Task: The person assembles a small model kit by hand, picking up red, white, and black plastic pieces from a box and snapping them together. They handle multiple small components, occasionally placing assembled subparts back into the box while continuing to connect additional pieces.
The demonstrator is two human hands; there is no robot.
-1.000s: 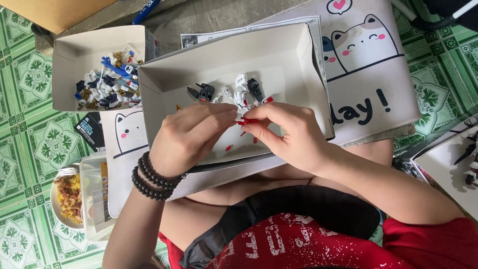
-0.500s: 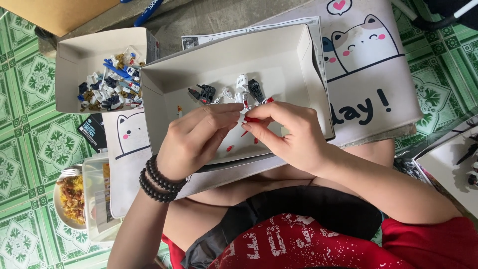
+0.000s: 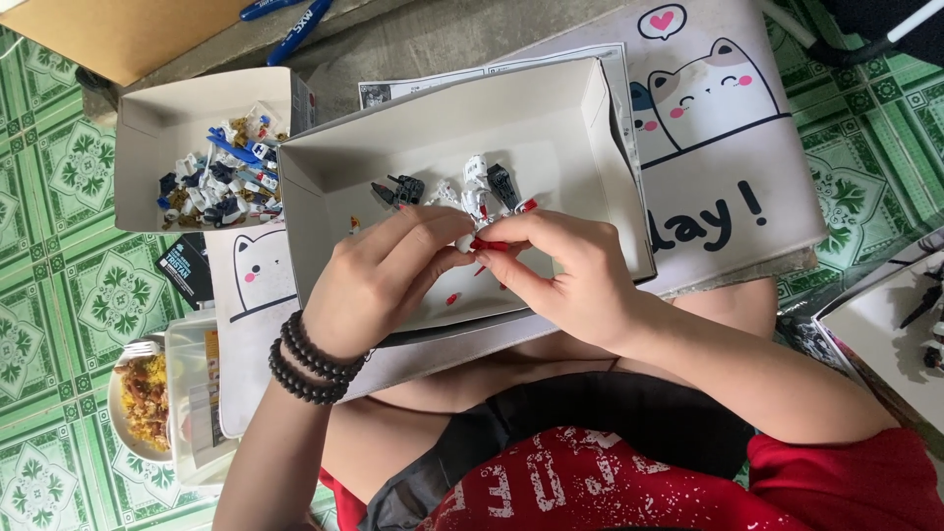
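Your left hand (image 3: 379, 285) and right hand (image 3: 565, 280) meet over the shallow white cardboard box (image 3: 610, 147) on your lap. Both pinch one small white-and-red plastic model piece (image 3: 470, 241) between fingertips, just above the box floor. A few grey, white and dark blue assembled sub-parts (image 3: 457, 187) lie just beyond your fingers, and a loose red bit (image 3: 452, 298) near the left thumb. Smaller white box (image 3: 147, 128), well to the left, holds a heap of loose mixed plastic parts (image 3: 221, 182). Judgement: build is early, most pieces unassembled. Printed instruction sheet (image 3: 433, 84) sits under the box.
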